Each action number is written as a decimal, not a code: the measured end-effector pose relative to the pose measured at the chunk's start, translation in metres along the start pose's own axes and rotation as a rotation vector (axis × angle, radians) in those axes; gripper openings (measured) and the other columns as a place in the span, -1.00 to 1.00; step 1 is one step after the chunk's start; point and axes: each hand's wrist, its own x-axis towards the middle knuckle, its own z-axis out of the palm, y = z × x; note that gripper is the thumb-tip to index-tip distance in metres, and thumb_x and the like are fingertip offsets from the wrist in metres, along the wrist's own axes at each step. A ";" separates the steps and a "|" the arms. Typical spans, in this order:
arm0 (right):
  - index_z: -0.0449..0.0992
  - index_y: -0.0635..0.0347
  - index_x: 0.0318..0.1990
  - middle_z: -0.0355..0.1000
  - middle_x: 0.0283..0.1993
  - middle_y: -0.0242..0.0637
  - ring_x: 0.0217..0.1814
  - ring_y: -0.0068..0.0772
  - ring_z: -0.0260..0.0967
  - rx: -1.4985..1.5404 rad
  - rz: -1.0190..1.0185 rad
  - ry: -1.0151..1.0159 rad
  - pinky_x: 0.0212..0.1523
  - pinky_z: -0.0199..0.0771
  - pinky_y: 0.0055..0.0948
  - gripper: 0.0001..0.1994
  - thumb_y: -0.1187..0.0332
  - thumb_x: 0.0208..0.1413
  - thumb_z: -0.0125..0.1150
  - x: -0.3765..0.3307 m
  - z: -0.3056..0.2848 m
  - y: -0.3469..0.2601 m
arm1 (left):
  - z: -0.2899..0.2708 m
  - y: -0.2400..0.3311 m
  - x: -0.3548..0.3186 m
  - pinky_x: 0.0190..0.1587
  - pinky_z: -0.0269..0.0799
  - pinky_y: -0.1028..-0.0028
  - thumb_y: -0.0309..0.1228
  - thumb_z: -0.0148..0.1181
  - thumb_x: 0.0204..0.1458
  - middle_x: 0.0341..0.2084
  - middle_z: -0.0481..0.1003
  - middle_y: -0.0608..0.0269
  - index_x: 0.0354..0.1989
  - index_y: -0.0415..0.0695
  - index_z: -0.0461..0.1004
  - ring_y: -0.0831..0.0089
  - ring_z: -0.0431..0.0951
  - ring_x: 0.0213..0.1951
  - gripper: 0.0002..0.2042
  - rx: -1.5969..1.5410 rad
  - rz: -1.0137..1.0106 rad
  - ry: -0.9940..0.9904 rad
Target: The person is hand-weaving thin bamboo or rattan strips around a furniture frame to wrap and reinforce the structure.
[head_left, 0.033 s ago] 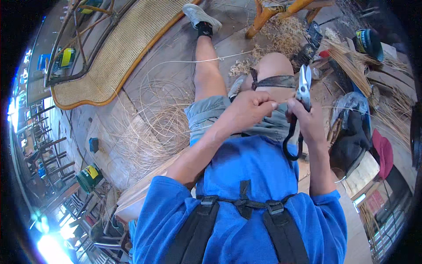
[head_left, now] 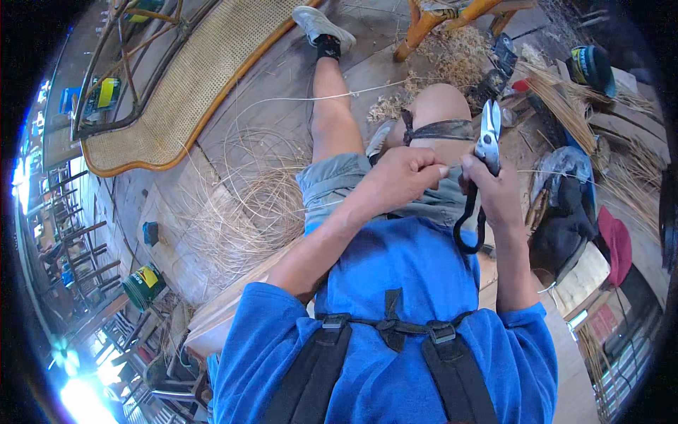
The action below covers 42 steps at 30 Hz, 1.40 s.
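Note:
My right hand (head_left: 496, 191) is wrapped around pruning shears (head_left: 487, 138), whose silver blades point away from me and whose black handles hang below the palm. Its thumb is stretched toward my left hand (head_left: 402, 177), which is closed in a pinch just to the left, above my lap. A thin pale cane strand (head_left: 540, 172) runs out from behind the right hand toward the right. Between the hands the strand is too fine to follow clearly. Both hands hover over my grey shorts (head_left: 332, 187), near the dark band (head_left: 445, 131) tied about my knee.
Loose coiled cane (head_left: 247, 205) covers the floor at left. Beyond it lies a woven cane panel (head_left: 191, 85) with an orange-brown frame. Wood legs (head_left: 417, 35) and shavings (head_left: 455, 60) are ahead. Cane bundles (head_left: 565, 106), a dark tub (head_left: 593, 69) and a red cap (head_left: 614, 247) are at right.
My right hand and the shears have shifted very slightly away from me. My left hand stays in its pinch.

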 end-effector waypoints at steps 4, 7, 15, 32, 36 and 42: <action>0.39 0.19 -0.44 0.26 -0.65 -0.48 -0.63 -0.65 0.19 -0.056 -0.078 0.264 -0.57 0.15 -0.65 -0.84 0.29 0.03 0.10 0.018 -0.019 -0.004 | -0.011 -0.010 -0.007 -0.55 0.23 0.67 -0.26 -0.01 0.08 -0.57 0.40 0.44 -0.26 -0.20 0.47 0.72 0.30 -0.59 -0.74 0.088 0.048 0.028; 0.37 0.18 -0.45 0.27 -0.64 -0.48 -0.63 -0.65 0.19 -0.109 -0.068 0.346 -0.56 0.16 -0.64 -0.80 0.23 0.05 0.08 0.036 -0.066 0.005 | -0.034 -0.034 -0.019 -0.56 0.21 0.68 -0.20 -0.01 0.07 -0.57 0.40 0.43 -0.27 -0.18 0.48 0.72 0.29 -0.59 -0.71 0.150 -0.023 0.065; 0.37 0.22 -0.40 0.33 -0.49 -0.34 -0.48 -0.53 0.27 -0.393 0.190 0.017 -0.45 0.26 -0.53 -0.61 0.02 0.11 -0.06 0.003 -0.061 0.046 | -0.031 -0.045 -0.010 -0.55 0.21 0.64 -0.25 0.00 0.03 -0.62 0.40 0.44 -0.43 -0.17 0.48 0.71 0.29 -0.59 -0.76 -0.026 -0.170 0.136; 0.37 0.19 -0.41 0.22 -0.63 -0.45 -0.59 -0.64 0.20 -0.038 0.064 -0.010 -0.56 0.18 -0.58 -0.80 0.23 0.06 0.08 -0.017 -0.014 0.020 | -0.001 -0.016 0.007 -0.56 0.23 0.69 -0.25 0.02 0.07 -0.60 0.39 0.45 -0.34 -0.18 0.47 0.72 0.31 -0.59 -0.76 0.011 -0.022 -0.082; 0.40 0.21 -0.47 0.28 -0.63 -0.46 -0.61 -0.62 0.22 0.124 -0.021 0.059 -0.56 0.19 -0.61 -0.82 0.29 0.02 0.10 0.004 -0.011 0.008 | 0.004 -0.011 0.003 -0.56 0.24 0.68 -0.24 -0.02 0.09 -0.59 0.39 0.43 -0.32 -0.20 0.46 0.71 0.31 -0.59 -0.74 -0.011 -0.021 -0.155; 0.35 0.17 -0.48 0.26 -0.66 -0.48 -0.67 -0.61 0.17 -0.085 -0.001 0.364 -0.58 0.15 -0.59 -0.76 0.19 0.06 0.03 0.028 -0.092 0.028 | -0.026 -0.036 -0.011 -0.57 0.26 0.61 -0.29 -0.02 0.06 -0.64 0.38 0.41 -0.36 -0.21 0.45 0.66 0.31 -0.61 -0.77 0.030 -0.094 -0.007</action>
